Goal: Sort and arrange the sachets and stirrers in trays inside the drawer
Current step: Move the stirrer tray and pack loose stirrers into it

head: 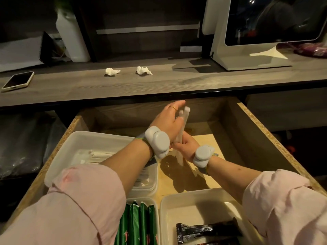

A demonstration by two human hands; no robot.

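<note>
1. Stirrer bundle [185,114]: upright, above the centre of the drawer [247,135].
2. Right hand [185,145]: fingers curled round the bundle's 6 o'clock end.
3. Left hand [168,121]: fingers straight, flat against the bundle's 9 o'clock side.

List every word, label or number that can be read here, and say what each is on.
None can be read as it stands.
Black sachet: white print, too blurred.
Green sachets: red marks, no legible words.
Label in the lidded container: print too small.
Wrapped stirrers: no print shows.
</note>
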